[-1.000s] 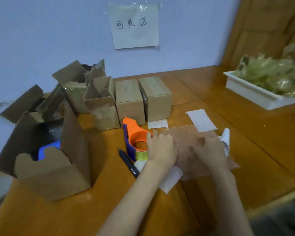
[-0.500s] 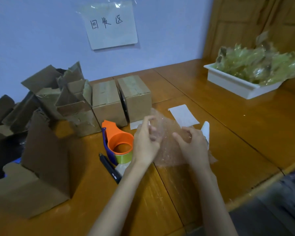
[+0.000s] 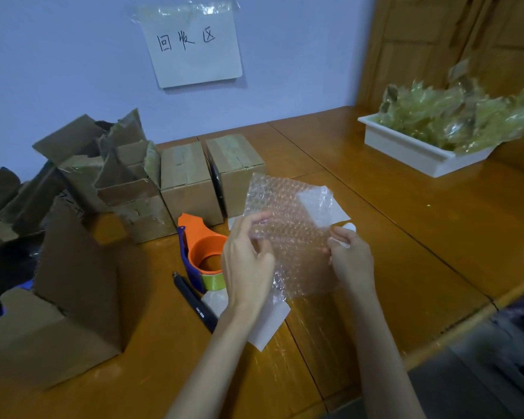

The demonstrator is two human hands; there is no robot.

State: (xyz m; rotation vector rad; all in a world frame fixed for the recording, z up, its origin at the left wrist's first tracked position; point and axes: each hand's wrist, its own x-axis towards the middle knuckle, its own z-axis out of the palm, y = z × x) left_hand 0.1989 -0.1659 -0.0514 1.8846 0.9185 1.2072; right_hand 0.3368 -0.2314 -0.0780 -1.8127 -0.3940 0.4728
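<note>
Bubble wrap (image 3: 288,225), pressed flat on the table (image 3: 406,237) a second ago, is now lifted clear, pinched between left hand (image 3: 248,261) and right hand (image 3: 350,258), seemingly ready for wrapping.

1. The room is dim and evenly lit. Colours look muted, and the wall (image 3: 58,71) has a cool blue cast.
2. Soft light seems to fall from above. It leaves a pale sheen on the far right of the glossy table (image 3: 330,128), with no harsh glare.
3. Tape over the paper note (image 3: 194,46) gleams along its top edge.
4. The bubble wrap (image 3: 288,225) I hold between my left hand (image 3: 248,261) and right hand (image 3: 351,258) catches tiny sparkles.
5. Shadows have soft edges. The open cardboard box (image 3: 79,267) at the near left is almost black inside.
6. Wide-angle distortion bends the table's edges and the door (image 3: 436,40) towards the borders.
7. My forearms look soft at the near edge, and fine detail is slightly smeared.
</note>
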